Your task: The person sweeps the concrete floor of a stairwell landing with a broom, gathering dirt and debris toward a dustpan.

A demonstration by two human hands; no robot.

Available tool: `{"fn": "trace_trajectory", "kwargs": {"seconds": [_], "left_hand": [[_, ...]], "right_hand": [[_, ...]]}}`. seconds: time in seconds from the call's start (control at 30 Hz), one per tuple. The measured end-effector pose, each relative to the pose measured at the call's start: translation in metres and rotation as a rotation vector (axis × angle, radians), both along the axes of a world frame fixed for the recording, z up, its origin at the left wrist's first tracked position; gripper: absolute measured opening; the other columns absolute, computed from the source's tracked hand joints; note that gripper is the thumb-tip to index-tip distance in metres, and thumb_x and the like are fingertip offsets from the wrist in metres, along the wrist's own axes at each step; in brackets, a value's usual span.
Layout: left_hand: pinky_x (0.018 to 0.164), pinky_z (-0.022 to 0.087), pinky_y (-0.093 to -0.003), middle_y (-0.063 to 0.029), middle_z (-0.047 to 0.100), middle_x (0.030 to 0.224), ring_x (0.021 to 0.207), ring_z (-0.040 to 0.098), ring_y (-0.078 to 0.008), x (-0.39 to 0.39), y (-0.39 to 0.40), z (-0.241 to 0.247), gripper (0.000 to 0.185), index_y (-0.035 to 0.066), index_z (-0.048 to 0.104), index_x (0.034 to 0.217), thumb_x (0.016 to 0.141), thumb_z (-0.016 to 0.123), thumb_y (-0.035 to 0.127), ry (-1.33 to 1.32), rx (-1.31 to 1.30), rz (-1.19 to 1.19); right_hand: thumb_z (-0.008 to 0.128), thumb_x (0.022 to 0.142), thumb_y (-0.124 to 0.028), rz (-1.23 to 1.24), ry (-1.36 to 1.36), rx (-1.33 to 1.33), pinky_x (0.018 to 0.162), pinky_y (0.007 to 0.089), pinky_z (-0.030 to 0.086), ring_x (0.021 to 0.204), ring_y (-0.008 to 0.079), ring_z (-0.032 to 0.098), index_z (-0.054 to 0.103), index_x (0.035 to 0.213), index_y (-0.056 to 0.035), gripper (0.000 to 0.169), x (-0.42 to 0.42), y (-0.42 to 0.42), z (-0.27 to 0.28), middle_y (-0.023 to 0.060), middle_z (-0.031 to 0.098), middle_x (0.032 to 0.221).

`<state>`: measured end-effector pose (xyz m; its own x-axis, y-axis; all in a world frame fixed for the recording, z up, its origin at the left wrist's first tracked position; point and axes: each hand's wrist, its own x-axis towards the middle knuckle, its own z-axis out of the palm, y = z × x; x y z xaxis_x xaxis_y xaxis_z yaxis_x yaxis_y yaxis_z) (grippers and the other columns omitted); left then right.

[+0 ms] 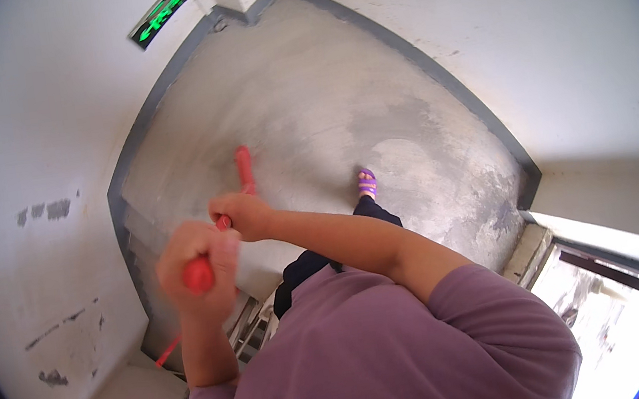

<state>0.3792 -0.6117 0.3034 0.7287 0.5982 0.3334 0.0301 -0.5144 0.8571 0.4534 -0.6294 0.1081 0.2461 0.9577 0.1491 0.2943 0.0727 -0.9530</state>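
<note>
A long-handled red floor tool, probably a broom or a mop, slants down from my hands with its narrow red head low over the concrete floor. I cannot tell whether the head touches the floor. My left hand is wrapped around the top end of the red handle and looks blurred. Just beyond it, my right hand grips the same handle lower down. The fingers hide most of the shaft. My foot in a purple sandal stands to the right of the tool's head.
Grey skirting borders white walls around the floor. Step edges show at the left. A pale slatted object stands close beside me, near a red strip. A lit exit sign hangs ahead; a bright doorway is at lower right.
</note>
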Motion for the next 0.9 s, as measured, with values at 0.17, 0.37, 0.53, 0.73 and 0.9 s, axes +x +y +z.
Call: {"fn": "trace_trajectory", "kwargs": {"seconds": [0.17,0.37,0.53,0.73,0.9], "left_hand": [[0.051,0.043,-0.0299,-0.0063,0.053,0.055,0.049,0.051,-0.0211,0.071,-0.040,0.031,0.021,0.006,0.047,0.062,0.063,0.067,0.001,-0.141,-0.051,-0.329],[0.053,0.040,-0.0292,-0.0018,0.051,0.054,0.049,0.051,-0.0165,0.154,-0.067,0.041,0.018,0.007,0.045,0.064,0.079,0.055,0.010,-0.296,-0.253,-0.424],[0.073,0.047,-0.0383,-0.0082,0.057,0.071,0.069,0.056,-0.0198,0.224,-0.098,-0.018,0.010,0.002,0.051,0.076,0.085,0.047,0.002,-0.179,-0.590,-0.448],[0.087,0.043,-0.0337,-0.0084,0.062,0.086,0.089,0.059,-0.0184,0.275,-0.150,-0.102,0.005,0.001,0.055,0.087,0.089,0.050,0.001,0.074,-0.717,-0.593],[0.080,0.046,-0.0271,-0.0100,0.064,0.091,0.087,0.059,-0.0152,0.295,-0.130,-0.096,0.006,0.000,0.057,0.087,0.089,0.053,0.004,0.239,-0.717,-0.477]], "right_hand": [[0.061,0.067,-0.003,-0.072,-0.046,0.130,0.061,0.0403,0.042,0.077,0.0310,0.054,0.048,0.080,-0.0092,0.019,0.067,-0.048,0.043,0.0091,0.054,0.079],[0.067,0.065,-0.009,-0.259,-0.122,0.080,0.061,0.0404,0.042,0.076,0.0306,0.054,0.049,0.075,-0.0086,0.021,0.174,-0.120,0.063,0.0088,0.053,0.074],[0.069,0.065,-0.014,-0.503,-0.293,-0.135,0.064,0.0406,0.044,0.075,0.0305,0.055,0.052,0.073,-0.0092,0.020,0.260,-0.212,0.012,0.0086,0.056,0.073],[0.068,0.065,-0.014,-0.665,-0.298,-0.547,0.069,0.0419,0.046,0.080,0.0306,0.057,0.056,0.073,-0.0107,0.015,0.299,-0.314,-0.054,0.0084,0.059,0.075],[0.066,0.068,-0.013,-0.704,-0.236,-0.501,0.066,0.0390,0.046,0.077,0.0298,0.058,0.056,0.077,-0.0099,0.014,0.301,-0.287,-0.078,0.0087,0.059,0.075]]}}
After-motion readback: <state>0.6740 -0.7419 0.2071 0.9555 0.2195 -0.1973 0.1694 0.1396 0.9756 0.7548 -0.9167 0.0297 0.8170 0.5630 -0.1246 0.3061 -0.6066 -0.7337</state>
